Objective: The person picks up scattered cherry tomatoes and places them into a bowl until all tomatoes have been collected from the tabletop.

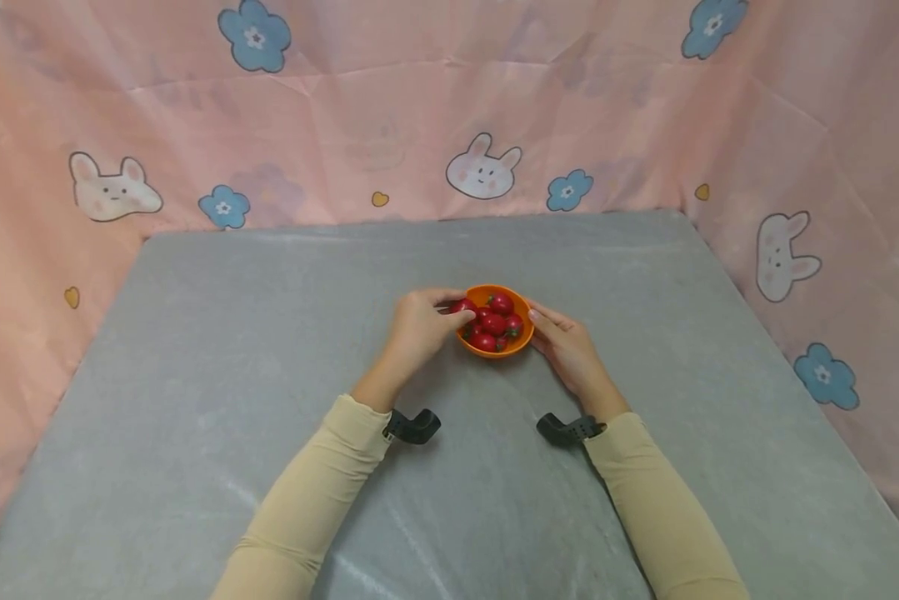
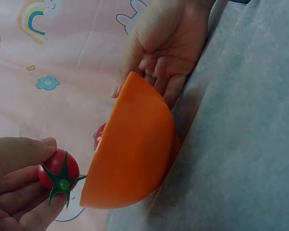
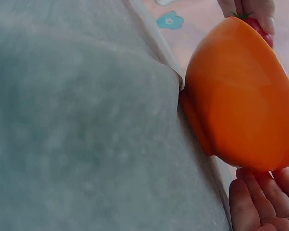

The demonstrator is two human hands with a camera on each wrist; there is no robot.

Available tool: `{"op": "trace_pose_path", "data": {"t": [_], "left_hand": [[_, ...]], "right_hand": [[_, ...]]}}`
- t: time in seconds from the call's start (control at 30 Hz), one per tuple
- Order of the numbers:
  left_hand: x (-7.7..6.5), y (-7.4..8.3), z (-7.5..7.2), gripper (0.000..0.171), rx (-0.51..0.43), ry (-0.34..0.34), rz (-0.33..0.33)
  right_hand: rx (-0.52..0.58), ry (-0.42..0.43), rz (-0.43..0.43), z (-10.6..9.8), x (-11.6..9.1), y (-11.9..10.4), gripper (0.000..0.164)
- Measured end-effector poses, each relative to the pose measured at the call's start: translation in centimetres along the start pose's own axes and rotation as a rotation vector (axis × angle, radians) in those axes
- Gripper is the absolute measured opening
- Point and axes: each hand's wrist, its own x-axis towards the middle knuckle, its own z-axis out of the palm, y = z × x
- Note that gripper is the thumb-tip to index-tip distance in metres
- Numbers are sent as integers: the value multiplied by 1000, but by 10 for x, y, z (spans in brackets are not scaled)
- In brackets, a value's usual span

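Observation:
An orange bowl (image 1: 494, 354) stands on the grey table, holding several small red tomatoes (image 1: 493, 324) with green stems. At its left rim my left hand (image 1: 417, 327) pinches one cherry tomato (image 2: 59, 171) between thumb and fingers; the green calyx shows plainly in the left wrist view. My right hand (image 1: 571, 350) holds the bowl's right side, thumb by the rim and fingers against the outer wall. In the right wrist view the bowl's wall (image 3: 245, 101) hides most of the tomatoes, and those fingers (image 3: 265, 195) touch its side.
A grey cloth covers the table (image 1: 232, 350). Pink curtains (image 1: 389, 108) printed with rabbits and flowers hang along its back and sides. Each wrist wears a black strap device, one on the left (image 1: 413, 426) and one on the right (image 1: 569, 429).

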Motion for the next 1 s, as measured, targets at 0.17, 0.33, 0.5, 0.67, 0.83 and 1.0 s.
{"op": "trace_pose_path", "data": {"t": [0.17,0.33,0.5,0.67,0.83,1.0], "left_hand": [[-1,-1,6,33,-7,9,5],[-1,-1,10,32,34,34,26],[0,-1,15,32,128,45,75],[0,0,19,33,221,35,127],[-1,0,21,33,259,25,141],[-3,2,21,34,281,24,157]], "right_hand": [[5,-2,1,2,0,-1,54],[9,-2,-4,2,0,0,53],[8,-6,-4,1,1,1,54],[3,-8,3,0,1,1,53],[-5,-8,9,0,0,0,54],[-5,-4,9,-1,-1,0,54]]}}
